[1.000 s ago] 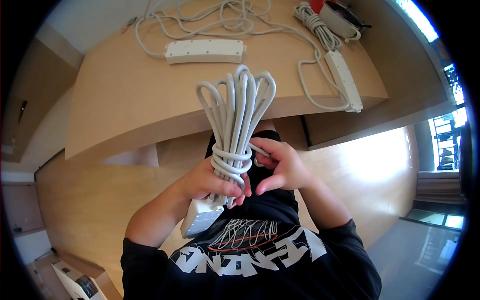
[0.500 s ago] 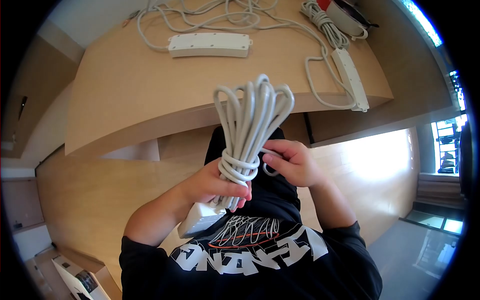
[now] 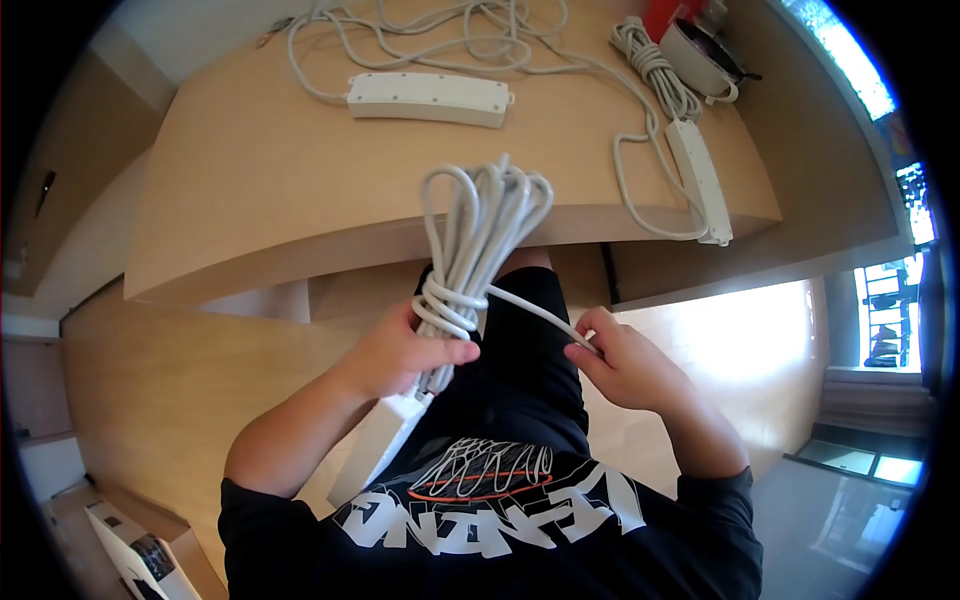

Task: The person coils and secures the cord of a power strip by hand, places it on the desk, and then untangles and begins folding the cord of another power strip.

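A looped bundle of light grey cable [image 3: 478,215] stands upright in front of the desk edge, with turns of cable wound around its lower part. My left hand [image 3: 400,355] is closed around the bundle just below these turns. Under that hand hangs a white power strip [image 3: 378,448], joined to the cable and partly over the black shirt. From the wound turns a length of cable [image 3: 535,308] stretches right to my right hand [image 3: 615,360], which pinches it between thumb and fingers. The cable's far end is hidden by that hand.
On the wooden desk [image 3: 270,190] lie a white power strip [image 3: 430,98] with loose cable behind it and another strip [image 3: 700,180] at the right, near a coiled cable [image 3: 655,70]. A white pot [image 3: 700,62] and a red object [image 3: 672,16] are at the back right.
My right hand has moved right and slightly down, drawing the cable straight away from the bundle. The bundle has shifted left, and more of the hanging strip shows.
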Tool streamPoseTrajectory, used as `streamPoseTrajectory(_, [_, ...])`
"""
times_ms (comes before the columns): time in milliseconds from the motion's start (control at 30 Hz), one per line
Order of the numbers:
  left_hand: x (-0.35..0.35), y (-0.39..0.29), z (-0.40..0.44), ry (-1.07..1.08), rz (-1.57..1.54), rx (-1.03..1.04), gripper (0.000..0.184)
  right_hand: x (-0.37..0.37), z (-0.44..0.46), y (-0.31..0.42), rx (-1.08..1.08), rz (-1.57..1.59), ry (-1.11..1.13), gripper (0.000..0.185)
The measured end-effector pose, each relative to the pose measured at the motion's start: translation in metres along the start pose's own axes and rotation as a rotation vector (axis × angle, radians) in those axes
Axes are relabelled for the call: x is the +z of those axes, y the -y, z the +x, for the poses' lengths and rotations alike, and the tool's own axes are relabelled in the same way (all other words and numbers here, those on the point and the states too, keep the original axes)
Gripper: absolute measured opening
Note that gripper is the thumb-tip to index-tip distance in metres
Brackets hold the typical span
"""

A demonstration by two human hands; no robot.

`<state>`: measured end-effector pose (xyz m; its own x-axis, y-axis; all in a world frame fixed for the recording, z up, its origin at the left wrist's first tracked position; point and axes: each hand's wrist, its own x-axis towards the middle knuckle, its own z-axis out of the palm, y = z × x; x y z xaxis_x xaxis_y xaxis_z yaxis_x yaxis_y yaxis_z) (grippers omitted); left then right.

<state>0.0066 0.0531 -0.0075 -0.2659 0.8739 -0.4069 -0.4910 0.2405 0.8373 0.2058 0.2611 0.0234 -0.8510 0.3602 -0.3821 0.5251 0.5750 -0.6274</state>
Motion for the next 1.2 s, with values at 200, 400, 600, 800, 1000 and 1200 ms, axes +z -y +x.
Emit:
streamPoseTrajectory(200, [-0.001,0.017,0.012,-0.123,0.068,0.171,0.067,-0.048,-0.026,0.044,-0.465,-0.376,0.192,0.015])
streamPoseTrajectory(400, [0.013,0.005,0.015,0.267,0.749,-0.028,0.076,-0.078,0.026,0.087,-0.991,-0.541,0.313,0.016])
streamPoseTrajectory(600, [0.044,-0.021,-0.001,0.492,1.215,-0.064,0.065,-0.043,0.08,0.077,-0.895,-0.157,0.672,0.019])
streamPoseTrajectory(800, [0.031,-0.028,-0.011,0.287,1.073,0.309,0.07,-0.027,0.077,0.014,-0.698,0.34,0.455,0.015])
streamPoseTrajectory(1000, [0.036,-0.025,-0.013,0.236,0.877,0.264,0.085,0.02,0.05,-0.022,-0.388,0.957,0.447,0.016])
streamPoseTrajectory(1200, [0.022,-0.001,0.001,0.354,0.581,0.29,0.097,0.052,0.044,-0.028,-0.586,1.446,0.416,0.043])
